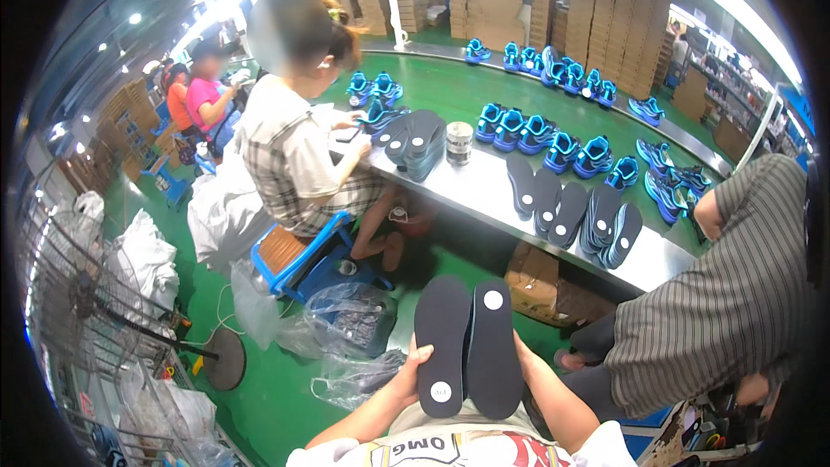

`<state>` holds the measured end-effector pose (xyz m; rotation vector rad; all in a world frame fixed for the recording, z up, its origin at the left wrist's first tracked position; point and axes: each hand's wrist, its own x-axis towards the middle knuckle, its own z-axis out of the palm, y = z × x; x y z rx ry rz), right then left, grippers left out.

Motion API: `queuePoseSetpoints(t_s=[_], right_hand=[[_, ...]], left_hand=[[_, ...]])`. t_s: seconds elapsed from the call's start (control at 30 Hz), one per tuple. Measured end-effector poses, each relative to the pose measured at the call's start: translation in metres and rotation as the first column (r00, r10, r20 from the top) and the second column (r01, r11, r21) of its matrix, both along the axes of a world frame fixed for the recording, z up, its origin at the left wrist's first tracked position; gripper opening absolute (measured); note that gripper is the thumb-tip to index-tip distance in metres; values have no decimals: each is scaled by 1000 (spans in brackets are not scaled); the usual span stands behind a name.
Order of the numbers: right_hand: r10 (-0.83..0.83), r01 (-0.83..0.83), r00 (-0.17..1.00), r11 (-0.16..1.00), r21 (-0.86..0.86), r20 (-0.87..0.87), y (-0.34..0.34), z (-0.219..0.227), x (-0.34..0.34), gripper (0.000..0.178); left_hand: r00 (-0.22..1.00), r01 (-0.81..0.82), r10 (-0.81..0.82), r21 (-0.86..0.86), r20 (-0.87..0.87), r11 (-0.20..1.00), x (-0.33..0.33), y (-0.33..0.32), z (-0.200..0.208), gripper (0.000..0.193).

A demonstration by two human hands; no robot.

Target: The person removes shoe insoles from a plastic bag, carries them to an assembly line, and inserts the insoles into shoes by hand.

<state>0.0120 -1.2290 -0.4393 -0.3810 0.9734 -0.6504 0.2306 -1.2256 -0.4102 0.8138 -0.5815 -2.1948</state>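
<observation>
Two black shoe insoles stand side by side in front of my body, each bearing a round white sticker. The left insole (443,329) has its sticker near the bottom, and my left hand (411,374) grips its outer edge, thumb lying on the face. Opposite it, the right insole (495,355) carries its sticker near the top; more layers show along its inner edge. My right hand (524,361) holds its outer edge, with most fingers hidden behind. Ahead on the metal bench (493,190) lie several dark insoles (566,214) in overlapping piles.
Blue sneakers (523,131) line the green conveyor (432,78) beyond the bench. A seated co-worker (290,138) works at the left; a person in a striped shirt (718,285) is close on my right. A can (458,143), plastic bags (346,320) and a fan (112,311) are nearby.
</observation>
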Motion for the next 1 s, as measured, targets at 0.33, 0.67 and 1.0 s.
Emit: queuePoseSetpoints(t_s=[0.33,0.67,1.0], right_hand=[[269,-296,952,930,-220,-144,-175,71,-128,71],[899,-897,432,421,-134,-65,-336,93,-166,67],[816,-789,571,577,212,-95,-412,44,-198,52]], left_hand=[[971,233,-228,-76,69,970,-17,-269,43,62],[802,597,-594,-101,64,796,-98,-480,109,77],[678,733,-724,-186,124,655,-139,-469,69,109]])
